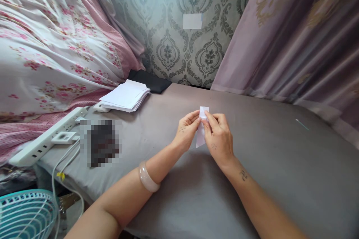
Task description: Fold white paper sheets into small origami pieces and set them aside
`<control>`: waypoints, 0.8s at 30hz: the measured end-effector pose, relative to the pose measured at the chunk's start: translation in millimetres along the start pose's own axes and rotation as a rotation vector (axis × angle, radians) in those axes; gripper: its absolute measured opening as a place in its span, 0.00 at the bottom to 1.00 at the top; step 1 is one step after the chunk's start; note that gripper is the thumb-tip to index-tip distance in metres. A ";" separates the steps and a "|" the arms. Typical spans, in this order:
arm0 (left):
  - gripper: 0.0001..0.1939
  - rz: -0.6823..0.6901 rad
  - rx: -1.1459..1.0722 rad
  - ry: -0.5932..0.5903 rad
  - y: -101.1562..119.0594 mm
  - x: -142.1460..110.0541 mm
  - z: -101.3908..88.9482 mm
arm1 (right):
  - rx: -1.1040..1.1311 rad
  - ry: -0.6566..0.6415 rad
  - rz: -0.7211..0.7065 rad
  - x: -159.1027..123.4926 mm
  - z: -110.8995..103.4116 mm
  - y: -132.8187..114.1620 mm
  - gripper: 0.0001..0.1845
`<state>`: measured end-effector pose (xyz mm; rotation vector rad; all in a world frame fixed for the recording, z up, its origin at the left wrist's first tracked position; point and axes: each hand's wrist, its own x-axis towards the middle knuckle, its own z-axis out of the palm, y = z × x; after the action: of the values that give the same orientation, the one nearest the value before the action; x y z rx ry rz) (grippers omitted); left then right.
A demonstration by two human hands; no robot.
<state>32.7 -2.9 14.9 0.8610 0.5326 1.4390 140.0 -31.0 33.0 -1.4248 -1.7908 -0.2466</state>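
A small folded piece of white paper [201, 138] is held up between my two hands over the grey cloth surface [269, 145]. My left hand [186, 129] pinches its left edge between thumb and fingers. On the other side, my right hand [220, 136] grips it with thumb and forefinger near the upper part. One end of the paper sticks up above the fingertips, and a pointed end hangs down between the hands. The fingers cover its middle, so the folds there are partly hidden. A pale bangle [148, 177] circles my left forearm.
A stack of white paper [125, 95] lies at the back left, beside a black flat item [153, 81]. A long power strip [49, 136] with plugged cables runs along the left edge, near a blurred-out dark object [103, 143]. A turquoise fan [26, 213] stands lower left. A thin stick [303, 124] lies right.
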 end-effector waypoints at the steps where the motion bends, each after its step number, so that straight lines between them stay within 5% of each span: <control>1: 0.18 0.008 0.013 -0.003 -0.1 -0.1 -0.2 | 0.009 0.016 0.009 0.6 -0.1 -0.3 0.19; 8: 0.16 0.069 0.109 -0.046 0.3 -0.2 0.1 | 0.050 0.074 -0.007 8.3 -3.1 -1.5 0.14; 24: 0.19 0.009 0.208 -0.072 18.5 23.4 14.6 | 0.339 -0.023 0.270 44.3 -10.6 5.9 0.12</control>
<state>34.6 15.9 42.3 1.0773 0.6320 1.3716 148.9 -3.3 68.6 -1.4032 -1.5472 0.2056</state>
